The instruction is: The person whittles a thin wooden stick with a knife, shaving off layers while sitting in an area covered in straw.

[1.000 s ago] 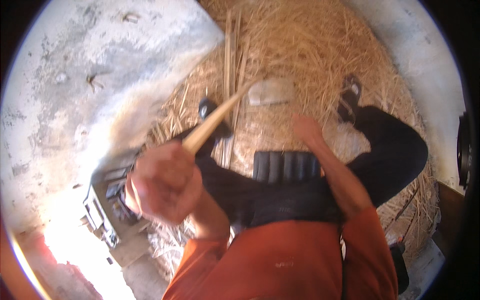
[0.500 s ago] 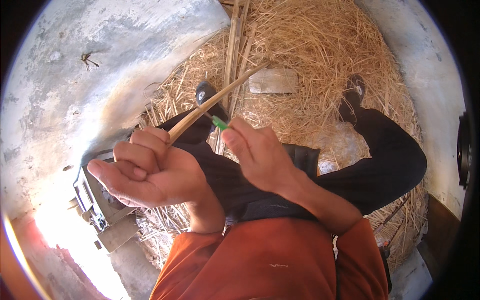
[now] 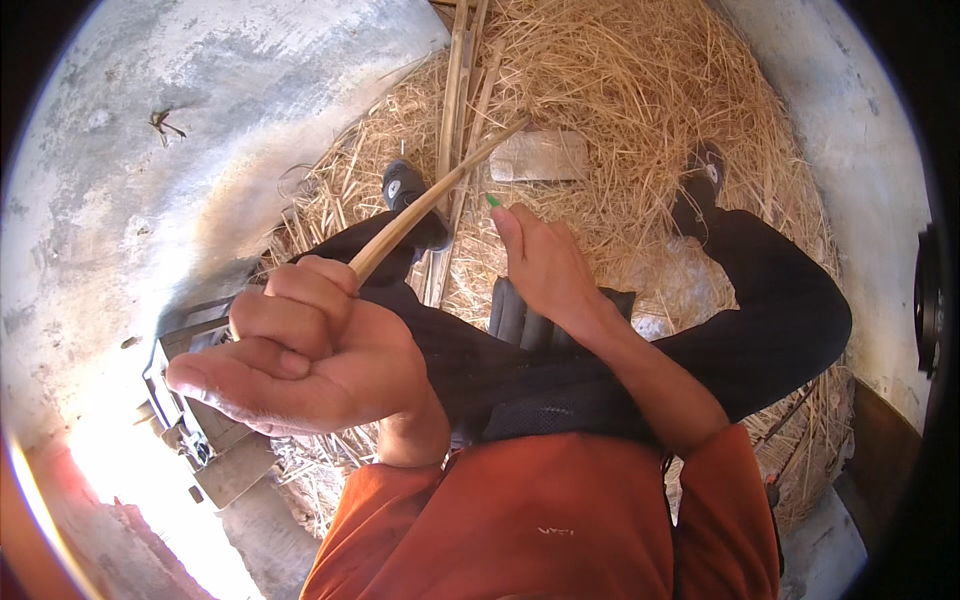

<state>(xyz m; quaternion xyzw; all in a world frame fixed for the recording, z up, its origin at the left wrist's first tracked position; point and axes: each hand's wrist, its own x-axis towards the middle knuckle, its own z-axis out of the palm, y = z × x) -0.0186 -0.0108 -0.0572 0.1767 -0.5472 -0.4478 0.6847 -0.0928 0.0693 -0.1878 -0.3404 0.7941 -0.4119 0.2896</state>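
Note:
My left hand (image 3: 325, 355) is closed round the lower end of a bamboo stick (image 3: 432, 200). The stick slants away up and to the right, and its far tip lies over the straw. To the right of the stick, my right hand (image 3: 550, 262) is closed on a small green-handled knife (image 3: 492, 201). Only a bit of the green handle shows beyond the thumb; the blade cannot be made out. A gap separates the right hand from the stick.
Straw (image 3: 640, 80) covers the floor. A flat pale block (image 3: 540, 156) lies between my feet, and long wooden strips (image 3: 455, 90) lie to its left. Walls (image 3: 200, 100) rise on both sides. A dark metal object (image 3: 205, 400) stands at the left.
My right hand has moved up and right with the knife, away from the stick it was touching or close to. The left hand still holds the stick in nearly the same place.

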